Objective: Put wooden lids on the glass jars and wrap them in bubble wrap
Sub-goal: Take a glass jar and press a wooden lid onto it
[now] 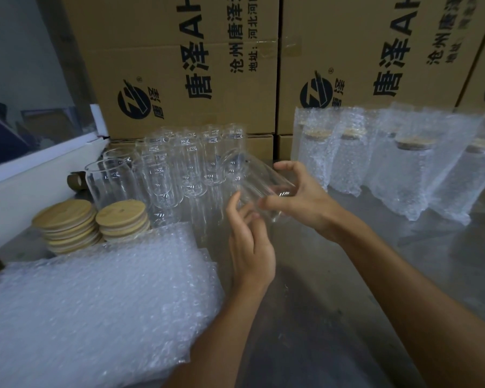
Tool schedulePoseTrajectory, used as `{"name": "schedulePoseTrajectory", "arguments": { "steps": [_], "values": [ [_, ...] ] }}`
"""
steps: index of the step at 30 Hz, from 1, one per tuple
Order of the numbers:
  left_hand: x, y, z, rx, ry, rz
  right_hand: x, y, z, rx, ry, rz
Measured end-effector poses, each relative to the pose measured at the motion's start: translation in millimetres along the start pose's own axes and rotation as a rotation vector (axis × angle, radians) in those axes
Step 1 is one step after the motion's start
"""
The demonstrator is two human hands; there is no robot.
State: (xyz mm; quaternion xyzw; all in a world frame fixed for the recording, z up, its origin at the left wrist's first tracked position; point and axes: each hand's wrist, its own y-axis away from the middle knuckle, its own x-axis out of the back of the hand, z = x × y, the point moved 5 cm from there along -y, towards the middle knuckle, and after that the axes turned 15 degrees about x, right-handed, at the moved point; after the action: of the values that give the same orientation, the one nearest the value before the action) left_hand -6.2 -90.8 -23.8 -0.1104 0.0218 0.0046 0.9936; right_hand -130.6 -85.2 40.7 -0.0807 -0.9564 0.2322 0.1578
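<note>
My right hand [297,196] grips a clear glass jar [252,180], tilted on its side above the table with its mouth towards the far left. The fingers of my left hand [249,239] are loosely spread and reach up to the jar's underside. Several empty glass jars [163,169] stand in a cluster at the back left. Two stacks of round wooden lids [67,222] sit in front of them. A pile of bubble wrap sheets [101,301] lies at the front left. Several lidded jars wrapped in bubble wrap [403,166] stand at the right.
Large printed cardboard boxes [179,65] form a wall along the back. A white ledge [25,177] runs along the left side. A roll of brown tape [77,180] lies behind the lids. The grey tabletop [333,289] stretches under my arms.
</note>
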Motion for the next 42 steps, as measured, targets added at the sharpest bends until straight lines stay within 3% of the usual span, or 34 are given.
{"name": "schedulePoseTrajectory", "arguments": {
  "steps": [6, 13, 23, 33, 38, 42],
  "values": [
    [-0.4, -0.7, -2.4, -0.006, 0.073, -0.057, -0.1, 4.1, 1.9, -0.015, 0.027, -0.119],
    [-5.8, 4.9, 3.2, -0.075, 0.064, -0.142, -0.5, 1.1, 4.9, 0.031, 0.118, 0.006],
    [-4.0, 0.2, -3.6, -0.092, -0.028, -0.033, -17.6, 0.2, -14.8, 0.295, 0.353, -0.086],
    [-10.8, 1.2, -4.5, -0.139, -0.042, -0.128, 3.5, -2.3, 10.0, -0.109, 0.032, 0.108],
    [-9.5, -1.6, -9.1, -0.102, -0.020, -0.110, -1.2, -3.0, 14.6, -0.072, 0.067, 0.121],
    [-14.3, -0.1, -10.8, -0.053, 0.022, -0.198, 6.8, -3.4, 8.1, -0.011, -0.002, 0.120]
  ]
}}
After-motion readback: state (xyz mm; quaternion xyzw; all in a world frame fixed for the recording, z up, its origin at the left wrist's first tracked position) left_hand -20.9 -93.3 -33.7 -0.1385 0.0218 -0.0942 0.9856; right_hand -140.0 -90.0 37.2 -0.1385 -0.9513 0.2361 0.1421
